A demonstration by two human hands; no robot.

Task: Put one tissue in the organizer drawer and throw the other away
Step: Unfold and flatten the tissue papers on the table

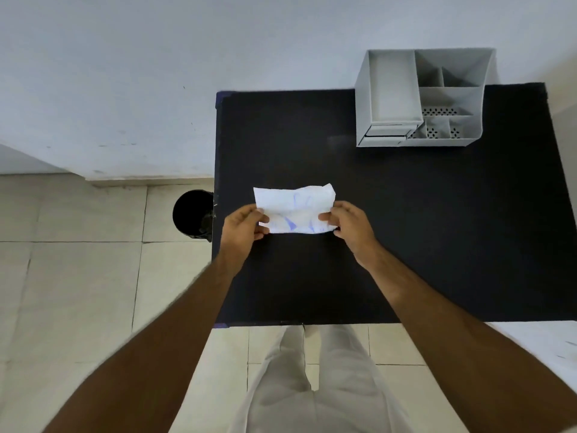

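A white tissue (295,209) with blue marks is held flat just above the black table (406,229), near its middle left. My left hand (245,228) pinches its left edge and my right hand (351,225) pinches its right edge. The grey organizer (421,98) stands at the table's far right, its small drawer (385,135) at the lower front left corner looking slightly pulled out. A black bin (192,215) stands on the floor against the table's left side. I see only one tissue.
A white wall runs behind the table. Beige floor tiles (78,276) spread to the left and below. A white surface (546,345) shows at the lower right beside the table's near edge.
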